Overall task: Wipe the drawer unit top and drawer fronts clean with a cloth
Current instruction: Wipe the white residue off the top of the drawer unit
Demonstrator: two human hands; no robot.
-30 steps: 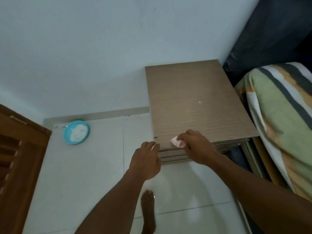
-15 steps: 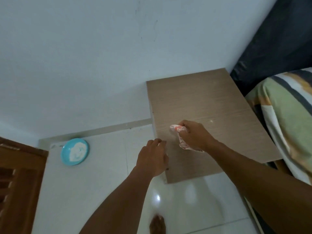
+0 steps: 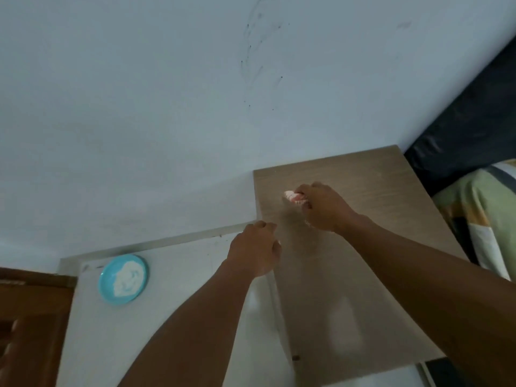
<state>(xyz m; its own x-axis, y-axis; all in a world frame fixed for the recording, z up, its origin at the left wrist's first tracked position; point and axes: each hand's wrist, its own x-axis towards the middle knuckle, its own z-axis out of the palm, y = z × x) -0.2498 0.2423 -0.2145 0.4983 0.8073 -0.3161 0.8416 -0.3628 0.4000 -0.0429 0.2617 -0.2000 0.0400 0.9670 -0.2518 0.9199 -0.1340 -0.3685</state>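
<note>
Right hand (image 3: 324, 208) far out over the drawer unit top (image 3: 371, 247), grip closed on a bunched pink-and-white cloth (image 3: 294, 198); cloth pressed to the wood-grain top in its far-left part, close to the wall (image 3: 167, 107). Only a small wad of cloth showing past the fingers (image 3: 303, 189), rest hidden under the palm. Left hand (image 3: 255, 250) at the left edge of the top, nearer than the right hand, fingers curled over or against the edge; grip on the edge itself cannot be told, thumb side hidden. Hands apart, not touching. Drawer fronts out of sight from this angle. Pale smears or glare on the near half of the top, blurred. Light-blue plate (image 3: 122, 279) with a white patch in it on the white tiled floor (image 3: 173, 275), left of the unit, near the skirting. Brown wooden louvred door (image 3: 30, 317) at the near left. Striped bedding (image 3: 485, 219), green, yellow and white, just right of the unit, dark fabric (image 3: 469, 121) beyond it. Scuff marks high on the wall.
</note>
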